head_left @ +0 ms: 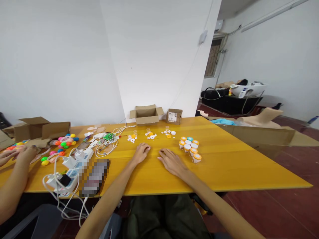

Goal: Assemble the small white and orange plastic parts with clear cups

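Observation:
My left hand [142,153] rests on the yellow wooden table [159,181] with its fingers loosely stretched and nothing visible in them. Beside it, across a small gap, my right hand [172,161] lies palm down, fingers spread and holding nothing. Several small clear jars with orange, white and teal lids [191,145] are grouped to the right of my right hand. Beyond my hands sit three small clusters of loose parts: a left cluster [132,139] near my left hand, a middle cluster [151,135], and a right cluster [168,136], each with white and orange pieces and a clear cup.
At the table's back stand an open cardboard box [146,116] and a smaller box [174,116]. On the left lie a power strip [74,172] with white cables, a blurred-out phone [96,177] and colourful balls [65,142]. Another person's hands [25,154] work at far left.

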`<move>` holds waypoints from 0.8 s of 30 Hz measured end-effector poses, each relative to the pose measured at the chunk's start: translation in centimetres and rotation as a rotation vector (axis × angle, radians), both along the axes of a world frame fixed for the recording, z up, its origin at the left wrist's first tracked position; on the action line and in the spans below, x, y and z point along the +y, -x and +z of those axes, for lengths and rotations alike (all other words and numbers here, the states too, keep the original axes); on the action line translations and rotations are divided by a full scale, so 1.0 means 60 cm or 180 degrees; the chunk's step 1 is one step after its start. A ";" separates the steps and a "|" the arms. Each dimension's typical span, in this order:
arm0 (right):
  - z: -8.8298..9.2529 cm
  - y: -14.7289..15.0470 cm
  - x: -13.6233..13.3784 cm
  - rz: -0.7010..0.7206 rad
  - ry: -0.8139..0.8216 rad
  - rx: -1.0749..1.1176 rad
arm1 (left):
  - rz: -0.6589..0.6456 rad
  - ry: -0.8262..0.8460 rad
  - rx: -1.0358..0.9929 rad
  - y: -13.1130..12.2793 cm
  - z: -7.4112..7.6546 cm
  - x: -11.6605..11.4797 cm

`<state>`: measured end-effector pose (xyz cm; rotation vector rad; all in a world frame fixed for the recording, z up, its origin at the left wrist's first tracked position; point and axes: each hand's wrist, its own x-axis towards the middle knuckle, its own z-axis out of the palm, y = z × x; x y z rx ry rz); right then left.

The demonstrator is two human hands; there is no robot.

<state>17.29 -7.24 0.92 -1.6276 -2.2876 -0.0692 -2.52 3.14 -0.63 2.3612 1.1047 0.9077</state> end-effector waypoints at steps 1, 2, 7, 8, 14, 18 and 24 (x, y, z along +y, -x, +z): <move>0.000 -0.001 0.003 -0.0061 -0.0012 -0.0028 | -0.0003 -0.0008 0.0006 0.000 0.000 0.000; -0.002 -0.002 0.006 -0.0114 -0.0023 -0.0058 | -0.0009 -0.0014 0.0015 0.001 0.000 0.001; -0.010 -0.006 0.029 -0.0295 -0.0048 -0.0134 | -0.0027 -0.0025 0.0089 0.000 0.003 0.000; -0.010 -0.006 0.035 -0.0361 -0.0041 -0.0135 | -0.0021 -0.0028 0.0097 0.000 0.003 0.000; -0.006 -0.013 0.075 -0.0792 0.0074 -0.0217 | -0.0008 -0.0038 0.0174 -0.001 0.004 -0.001; -0.006 -0.019 0.105 -0.1051 0.0140 -0.0212 | -0.0022 -0.0058 0.0181 -0.001 0.004 -0.001; -0.010 -0.022 0.135 -0.1313 0.0183 -0.0079 | -0.0036 -0.0093 0.0201 0.000 0.003 -0.001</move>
